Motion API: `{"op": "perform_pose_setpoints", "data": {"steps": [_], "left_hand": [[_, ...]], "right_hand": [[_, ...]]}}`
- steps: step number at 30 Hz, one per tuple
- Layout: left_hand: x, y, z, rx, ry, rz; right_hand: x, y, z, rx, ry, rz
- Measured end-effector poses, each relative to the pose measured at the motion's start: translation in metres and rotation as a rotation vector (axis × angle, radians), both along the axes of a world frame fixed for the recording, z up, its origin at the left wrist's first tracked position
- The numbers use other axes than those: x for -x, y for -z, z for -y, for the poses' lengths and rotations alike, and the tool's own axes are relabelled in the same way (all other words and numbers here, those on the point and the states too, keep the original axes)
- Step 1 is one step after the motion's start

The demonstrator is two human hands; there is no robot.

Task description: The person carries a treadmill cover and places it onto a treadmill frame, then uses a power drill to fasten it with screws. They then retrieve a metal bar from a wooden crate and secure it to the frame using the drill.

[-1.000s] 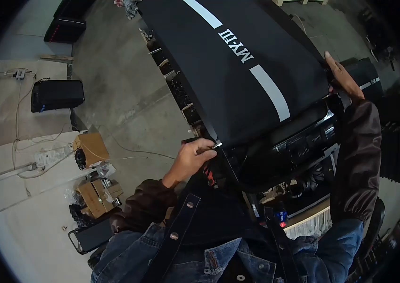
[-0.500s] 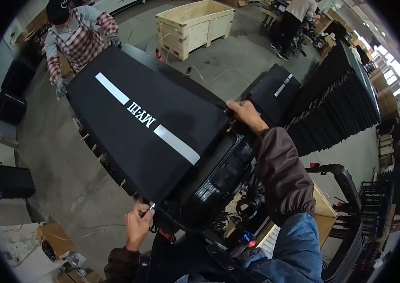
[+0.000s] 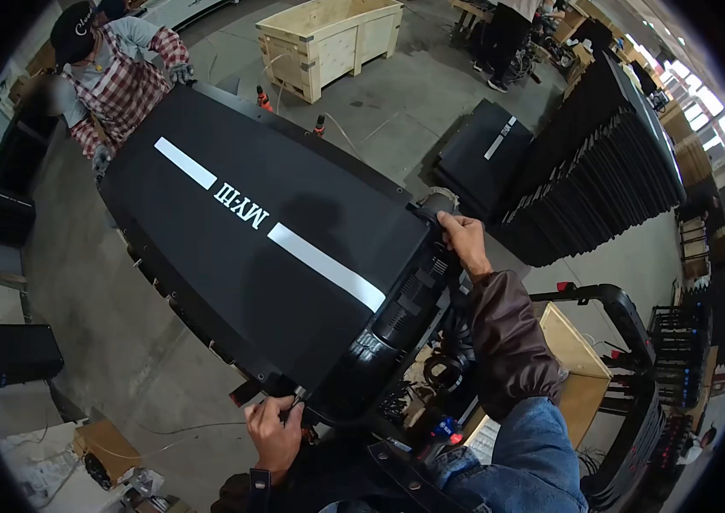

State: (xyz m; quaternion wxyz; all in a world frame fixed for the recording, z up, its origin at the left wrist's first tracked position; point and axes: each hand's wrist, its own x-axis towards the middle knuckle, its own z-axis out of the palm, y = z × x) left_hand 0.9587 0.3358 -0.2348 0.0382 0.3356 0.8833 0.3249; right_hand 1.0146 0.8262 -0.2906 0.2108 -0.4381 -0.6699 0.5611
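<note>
A wide black panel with white lettering and two silver stripes lies over a black machine frame. At its near left corner, my left hand is closed in a pinch, with a small silver metal piece at the fingertips. My right hand is closed at the near right corner, thumb on top and the other fingers mostly hidden. Across the panel, another person in a checked apron has gloved hands at the far edge.
Beyond the panel stand a wooden crate and two red-and-black tools. A tall stack of black panels rises on the right, beside a black frame. A black box sits on the floor at left.
The panel's near end has shifted down and slightly right, both my hands moving with it. The far end has moved left, and the other person leans further left.
</note>
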Motion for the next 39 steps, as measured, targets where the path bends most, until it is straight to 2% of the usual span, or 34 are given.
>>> {"op": "perform_pose_setpoints", "data": {"steps": [1, 3, 10, 12, 17, 19, 21, 22, 23, 25, 27, 28, 29, 31, 33, 35, 39], "left_hand": [[0.001, -0.001, -0.003, -0.047, 0.007, 0.009], [0.001, 0.003, -0.004, -0.090, 0.036, 0.009], [0.014, 0.023, -0.001, 0.102, 0.112, 0.009], [0.021, 0.020, -0.005, 0.104, 0.173, -0.091], [0.029, 0.014, -0.009, 0.116, 0.184, 0.026], [0.035, 0.009, -0.015, 0.142, 0.210, 0.064], [0.040, 0.008, -0.026, 0.287, 0.240, 0.047], [0.039, 0.007, -0.029, 0.281, 0.262, 0.047], [0.037, 0.005, -0.033, 0.385, 0.294, -0.027], [0.038, 0.005, -0.044, 0.527, 0.351, -0.117], [0.039, 0.007, -0.047, 0.558, 0.374, -0.130], [0.039, 0.007, -0.050, 0.529, 0.391, -0.150], [0.040, 0.007, -0.050, 0.526, 0.387, -0.136], [0.040, 0.004, -0.047, 0.517, 0.391, -0.141], [0.041, 0.005, -0.046, 0.522, 0.387, -0.114], [0.046, 0.010, -0.043, 0.515, 0.397, -0.116], [0.052, 0.008, -0.038, 0.480, 0.437, -0.065]], "right_hand": [[0.004, 0.003, 0.002, -0.026, 0.102, -0.045], [0.005, 0.012, -0.003, -0.077, 0.138, -0.046], [0.007, 0.021, -0.010, -0.102, 0.088, 0.064], [0.007, 0.019, -0.013, -0.077, 0.094, 0.079], [-0.001, 0.014, 0.000, -0.075, 0.054, 0.101], [-0.015, 0.015, 0.032, -0.265, 0.256, -0.382], [-0.055, 0.037, 0.068, -0.335, 0.542, -0.457], [-0.081, 0.047, 0.100, -0.339, 0.665, -0.476], [-0.107, 0.064, 0.134, -0.165, 0.659, -0.351], [-0.153, 0.160, 0.201, -0.157, 0.352, 0.104], [-0.202, 0.271, 0.272, -0.060, -0.274, 0.572], [-0.187, 0.244, 0.288, 0.115, -0.463, 0.757], [-0.197, 0.299, 0.311, 0.106, -0.499, 0.628], [-0.169, 0.268, 0.331, 0.121, -0.370, 0.891], [-0.159, 0.293, 0.349, 0.001, -0.255, 0.907], [-0.167, 0.321, 0.358, -0.069, -0.462, 0.844], [-0.152, 0.278, 0.363, 0.062, -0.203, 0.902]]}}
